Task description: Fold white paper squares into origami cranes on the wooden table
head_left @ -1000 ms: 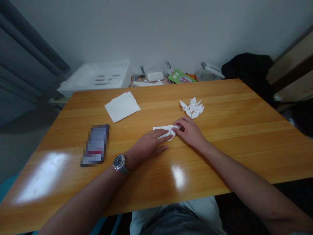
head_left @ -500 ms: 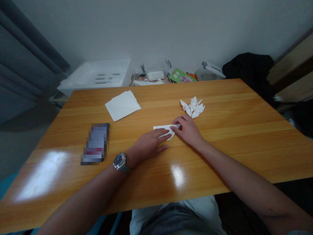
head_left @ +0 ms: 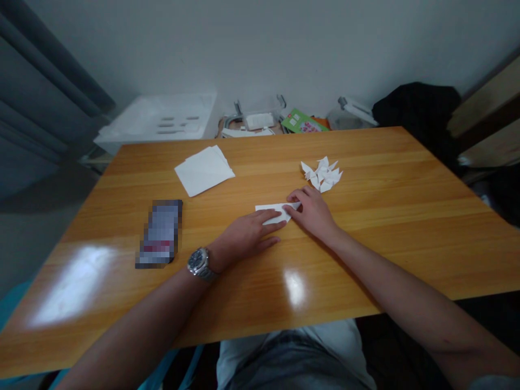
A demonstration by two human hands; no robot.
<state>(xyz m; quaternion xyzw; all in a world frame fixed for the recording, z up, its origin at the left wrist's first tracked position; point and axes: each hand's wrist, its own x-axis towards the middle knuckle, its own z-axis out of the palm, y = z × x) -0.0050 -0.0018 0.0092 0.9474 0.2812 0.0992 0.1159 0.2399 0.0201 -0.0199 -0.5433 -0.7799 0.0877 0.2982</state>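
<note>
A small folded piece of white paper (head_left: 285, 215) lies on the table in front of me. My left hand (head_left: 248, 235) rests flat across it with the fingers stretched out, pressing its left part; a metal watch circles that wrist. At the paper's right corner, my right hand (head_left: 313, 212) pinches the edge between thumb and fingers. Just beyond that hand sits a cluster of folded white paper pieces (head_left: 324, 175). My fingers hide part of the folds.
A stack of white paper sheets (head_left: 205, 171) lies at the back left of the wooden table (head_left: 244, 309). Closer on the left is a phone (head_left: 160, 233) with a blurred screen. Behind the table stand a white plastic bin (head_left: 162, 116) and a green booklet (head_left: 303, 121).
The view has tipped slightly, so everything sits a little higher. Both hands keep nearly the same hold on the folded paper.
</note>
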